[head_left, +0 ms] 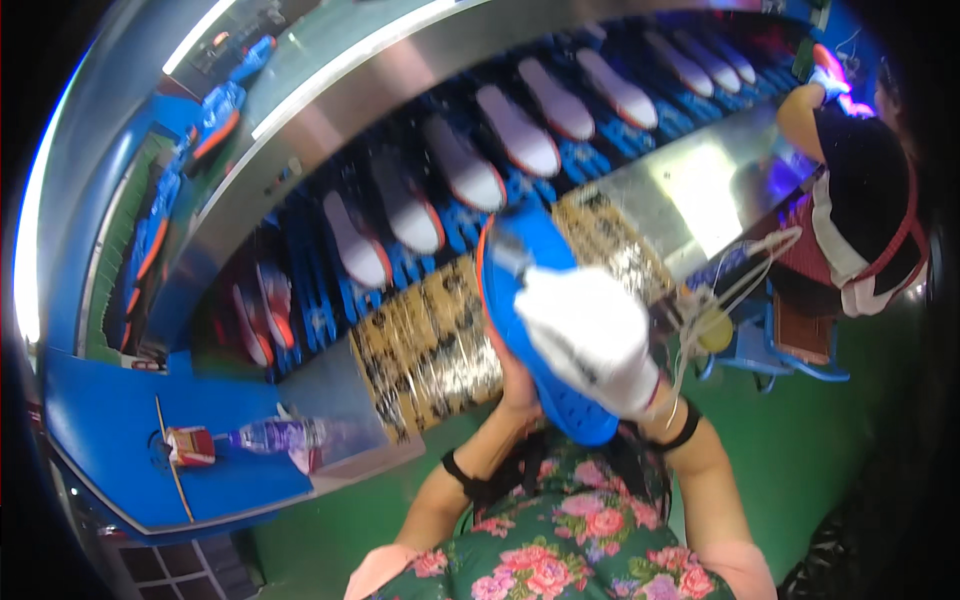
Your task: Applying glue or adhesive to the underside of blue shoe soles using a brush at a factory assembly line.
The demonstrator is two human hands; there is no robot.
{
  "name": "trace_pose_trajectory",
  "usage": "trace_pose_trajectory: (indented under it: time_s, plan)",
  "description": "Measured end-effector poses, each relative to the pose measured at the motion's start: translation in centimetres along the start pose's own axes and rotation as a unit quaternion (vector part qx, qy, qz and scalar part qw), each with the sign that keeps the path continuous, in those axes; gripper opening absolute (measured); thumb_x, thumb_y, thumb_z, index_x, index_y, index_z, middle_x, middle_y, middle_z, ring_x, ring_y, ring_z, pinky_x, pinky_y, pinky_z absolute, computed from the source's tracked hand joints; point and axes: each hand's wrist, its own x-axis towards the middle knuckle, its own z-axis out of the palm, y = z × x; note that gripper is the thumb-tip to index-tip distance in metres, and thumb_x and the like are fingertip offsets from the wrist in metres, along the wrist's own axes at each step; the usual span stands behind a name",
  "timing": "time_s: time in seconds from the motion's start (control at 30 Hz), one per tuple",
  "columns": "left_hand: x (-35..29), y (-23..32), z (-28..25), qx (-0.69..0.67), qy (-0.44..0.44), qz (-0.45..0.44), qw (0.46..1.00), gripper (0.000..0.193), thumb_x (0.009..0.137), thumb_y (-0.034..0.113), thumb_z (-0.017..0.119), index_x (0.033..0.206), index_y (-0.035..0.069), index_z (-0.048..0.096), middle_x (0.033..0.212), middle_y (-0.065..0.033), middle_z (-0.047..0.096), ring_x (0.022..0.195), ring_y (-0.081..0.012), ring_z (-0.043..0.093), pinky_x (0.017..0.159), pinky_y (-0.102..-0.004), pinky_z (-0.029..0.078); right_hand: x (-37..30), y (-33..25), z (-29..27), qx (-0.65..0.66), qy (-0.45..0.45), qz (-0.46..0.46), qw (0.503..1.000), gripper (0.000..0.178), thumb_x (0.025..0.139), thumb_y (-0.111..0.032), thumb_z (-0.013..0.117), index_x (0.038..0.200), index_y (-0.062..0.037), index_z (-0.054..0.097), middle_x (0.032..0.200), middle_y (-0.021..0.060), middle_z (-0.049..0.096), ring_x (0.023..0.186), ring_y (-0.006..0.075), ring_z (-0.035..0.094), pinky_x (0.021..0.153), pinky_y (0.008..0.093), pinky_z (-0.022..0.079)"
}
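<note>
Close to my body I hold up a blue shoe (535, 240) with an orange edge along its left side and small holes at its near end. My left hand (518, 385) is bare and wraps that edge from the left, its fingers partly hidden. Across the shoe's right side lies my right hand (590, 325) in a white glove, curled closed. A grey, blurred patch shows by its fingertips; whether it holds something there is unclear. Below the shoe runs a work ledge (430, 350) covered with patterned brown sheet and shiny clear tape.
Beyond the ledge, a conveyor carries several white-bottomed, orange-edged shoe pieces (520, 130) between blue parts. A plastic bottle (270, 436) and a small red carton (190, 446) lie on the blue tabletop (110, 450) at left. On the right are a co-worker (860, 170), hanging cords and a blue stool (740, 345).
</note>
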Motion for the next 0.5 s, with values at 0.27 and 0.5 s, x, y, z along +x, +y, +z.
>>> trace_pose_trajectory:
  time_s: [0.27, 0.5]
  plan:
    - [-0.9, 0.5, -2.6, 0.024, -0.059, -0.005, 0.998, 0.099, 0.089, 0.086, 0.023, 0.158, 0.014, 0.026, 0.156, -0.0096, 0.039, 0.141, -0.0295, 0.042, 0.118, -0.0474, 0.033, -1.6, 0.8, 1.0, 0.124, 0.119, 0.099, 0.98, 0.027, 0.076, 0.001, 0.077, 0.102, -0.0041, 0.075, 0.101, 0.0136, 0.074, 0.088, 0.0276, 0.071, 0.077, 0.0359, 0.055]
    - [0.3, 1.6, -2.8, 0.06, -0.063, -0.014, 0.996, 0.097, 0.089, 0.085, 0.024, 0.157, 0.016, 0.028, 0.154, -0.0089, 0.042, 0.139, -0.0284, 0.044, 0.117, -0.0453, 0.035, -2.6, 0.6, 1.9, 0.247, 0.054, 0.075, 0.965, 0.02, 0.078, -0.003, 0.078, 0.098, -0.0053, 0.076, 0.1, 0.0122, 0.075, 0.087, 0.0262, 0.072, 0.078, 0.0372, 0.056]
